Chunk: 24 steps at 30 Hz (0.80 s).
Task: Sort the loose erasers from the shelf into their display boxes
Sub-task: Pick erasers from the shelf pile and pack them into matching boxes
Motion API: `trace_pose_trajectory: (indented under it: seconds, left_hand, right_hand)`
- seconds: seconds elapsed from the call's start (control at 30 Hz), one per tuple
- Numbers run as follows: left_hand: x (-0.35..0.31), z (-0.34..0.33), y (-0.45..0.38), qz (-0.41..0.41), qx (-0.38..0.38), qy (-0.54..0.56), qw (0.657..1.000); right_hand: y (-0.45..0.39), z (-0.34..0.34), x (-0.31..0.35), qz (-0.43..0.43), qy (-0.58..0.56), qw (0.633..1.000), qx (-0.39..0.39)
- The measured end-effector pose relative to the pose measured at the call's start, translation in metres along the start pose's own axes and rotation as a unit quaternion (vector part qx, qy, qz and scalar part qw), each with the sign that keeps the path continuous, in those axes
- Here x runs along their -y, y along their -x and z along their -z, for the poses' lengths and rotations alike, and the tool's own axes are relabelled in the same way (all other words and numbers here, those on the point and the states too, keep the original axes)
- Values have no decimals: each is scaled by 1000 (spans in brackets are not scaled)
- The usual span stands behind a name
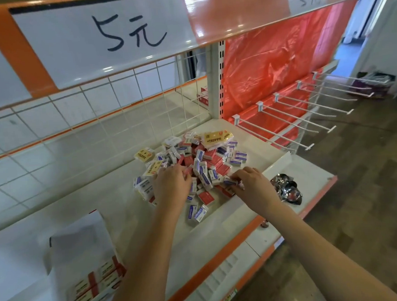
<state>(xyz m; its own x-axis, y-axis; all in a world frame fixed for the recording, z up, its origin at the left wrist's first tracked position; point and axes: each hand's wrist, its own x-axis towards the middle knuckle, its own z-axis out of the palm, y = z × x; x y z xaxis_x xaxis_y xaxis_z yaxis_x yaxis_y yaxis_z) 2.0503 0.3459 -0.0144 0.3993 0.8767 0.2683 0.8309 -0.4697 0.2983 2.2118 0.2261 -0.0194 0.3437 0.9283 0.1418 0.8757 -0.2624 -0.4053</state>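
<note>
Both hands palm-down in eraser pile (200, 164) | left (171, 183) curled, grip unclear | right (253, 184) pinches eraser (230, 182)

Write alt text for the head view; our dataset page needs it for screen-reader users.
A person's left hand and right hand dig into a pile of loose erasers in white, blue and red sleeves on a cream shop shelf. An open display box of red-banded erasers sits at lower left, and a handwritten price sign hangs above.
</note>
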Motion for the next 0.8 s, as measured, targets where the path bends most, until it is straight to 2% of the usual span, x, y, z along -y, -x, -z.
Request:
trace_pose_trajectory:
  seconds: [0.1,0.23,0.33,0.47,0.6,0.8]
  left_hand:
    - [4,8,9,3,-4,66,998]
    - [6,22,22,39,30,165,985]
    - [8,29,33,79,55,261,960]
    - [8,43,50,127,94,390,907]
    - [6,60,69,135,112,436,883]
    - [0,75,92,133,133,490,851]
  right_hand:
    - [2,1,-1,0,-19,1000,-10]
    - [5,6,-2,2,-40,999,-22]
    - [8,11,-1,22,-69,997,-28]
    - [17,20,7,90,-128,987,-35]
    - [30,26,16,141,-161,976,-42]
    - [40,25,24,163,-176,970,-32]
